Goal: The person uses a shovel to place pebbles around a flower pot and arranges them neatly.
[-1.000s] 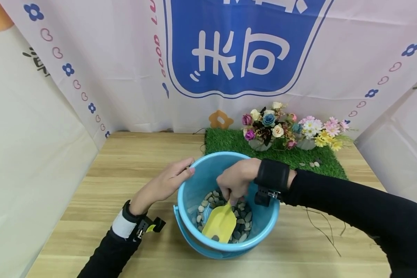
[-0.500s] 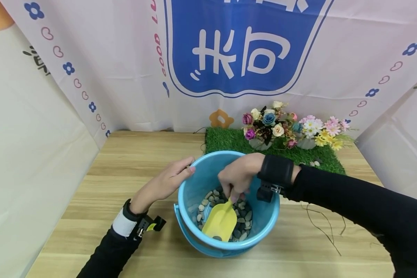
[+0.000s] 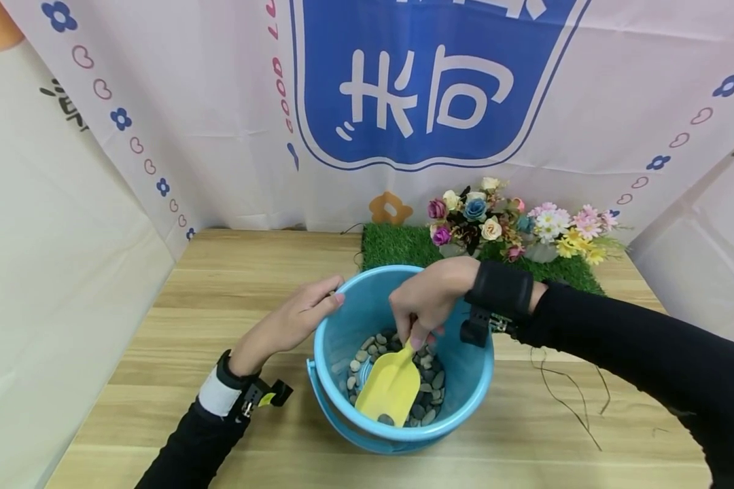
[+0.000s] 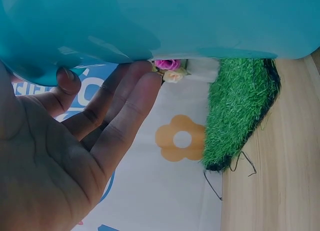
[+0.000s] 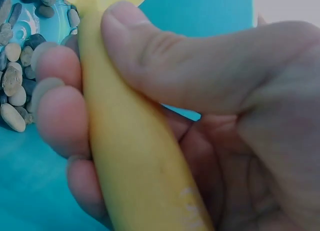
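A blue bucket (image 3: 486, 387) stands on the wooden table with grey and pale pebbles (image 3: 431, 394) over its bottom. Inside it, my right hand (image 3: 425, 302) grips the handle of a yellow toy shovel (image 3: 390, 386). The shovel's wide blade slopes down to the left, with a dark pebble (image 3: 385, 419) on its lower end. In the right wrist view, curled fingers and the thumb wrap the shovel handle (image 5: 132, 136). At the bucket's left side, my left hand (image 3: 290, 322) has its thumb at the rim. Its gently extended fingers (image 4: 122, 123) touch the outer wall.
Artificial grass (image 3: 397, 244) lies behind the bucket, bearing pots of mixed roses (image 3: 474, 217) and daisy-like flowers (image 3: 565, 227). Thin dark strands (image 3: 565, 390) lie on the table (image 3: 220, 272) to the right. A printed cloth (image 3: 232, 136) hangs behind.
My right hand and wrist have moved up and slightly right, drawing the shovel a little the same way. My left hand stays at the bucket.
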The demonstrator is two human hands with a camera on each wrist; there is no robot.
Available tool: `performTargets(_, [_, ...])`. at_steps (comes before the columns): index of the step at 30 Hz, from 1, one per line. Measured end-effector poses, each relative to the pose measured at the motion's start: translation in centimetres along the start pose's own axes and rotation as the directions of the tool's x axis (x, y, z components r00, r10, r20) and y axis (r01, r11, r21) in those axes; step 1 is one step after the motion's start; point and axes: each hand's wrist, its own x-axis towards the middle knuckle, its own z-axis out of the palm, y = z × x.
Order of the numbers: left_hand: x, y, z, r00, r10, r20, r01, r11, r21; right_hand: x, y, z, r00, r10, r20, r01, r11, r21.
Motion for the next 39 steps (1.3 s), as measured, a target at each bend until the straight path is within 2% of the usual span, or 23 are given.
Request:
performTargets(4, [0.0,0.1,0.0,1.000,-0.001,-0.007,0.001,1.000,0.002,-1.8,-2.6,-1.1,1.000,0.009,-0.005,-0.009,0.999,0.045])
performTargets(8, [0.0,0.1,0.0,1.000,-0.001,-0.005,0.002,1.000,0.014,-2.6,-3.3,-1.5,1.000,0.013,-0.012,-0.012,0.999,0.046])
performTargets(18, [0.0,0.1,0.0,1.000,0.000,-0.002,0.000,1.000,0.003,-3.2,-2.8,-1.7,0.998,-0.065,0.014,0.063,0.994,0.086])
performTargets(25, [0.0,0.0,0.0,1.000,0.002,-0.006,-0.002,1.000,0.016,-4.0,-2.7,-1.9,0.999,-0.052,0.013,0.050,0.988,0.143])
performTargets(39, [0.0,-0.1,0.0,1.000,-0.003,-0.002,0.003,1.000,-0.002,-5.2,-2.5,-1.9,0.992,-0.121,0.025,0.113,0.971,0.212])
